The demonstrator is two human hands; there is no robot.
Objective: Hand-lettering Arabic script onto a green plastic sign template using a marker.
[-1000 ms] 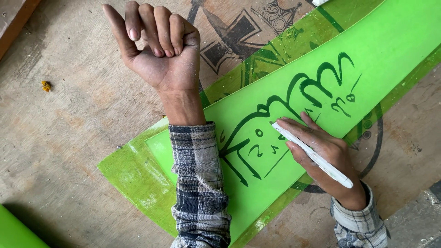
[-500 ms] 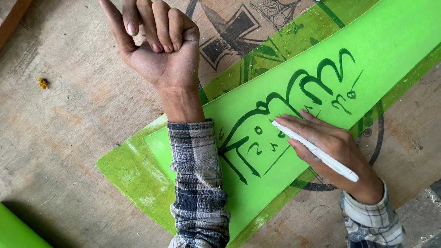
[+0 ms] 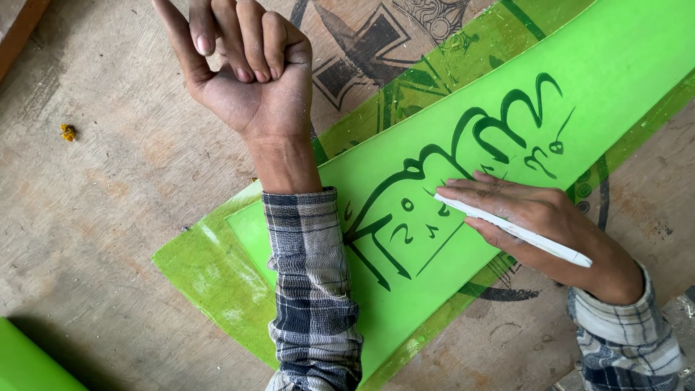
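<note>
Head view: right hand pinches a white pen on the green sheet across the table; left hand, loosely curled, holds nothing. Keep that forearm pinning the sheet flat.

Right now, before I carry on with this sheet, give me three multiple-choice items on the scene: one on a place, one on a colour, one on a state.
1. Where does the left forearm lie?
A. across the green sheet
B. off on the bare wooden board
C. under the sheet

2. What colour are the painted strokes on the sheet?
A. red
B. dark green
C. white

3. How is the left hand?
A. flat on the sheet
B. gripping a brush
C. raised palm up, fingers curled, holding nothing

Answers:
1 A, the plaid sleeve crosses the sheet's lower left end.
2 B, the strokes are darker than the bright green sheet.
3 C, only the right hand holds the white tool.
</note>
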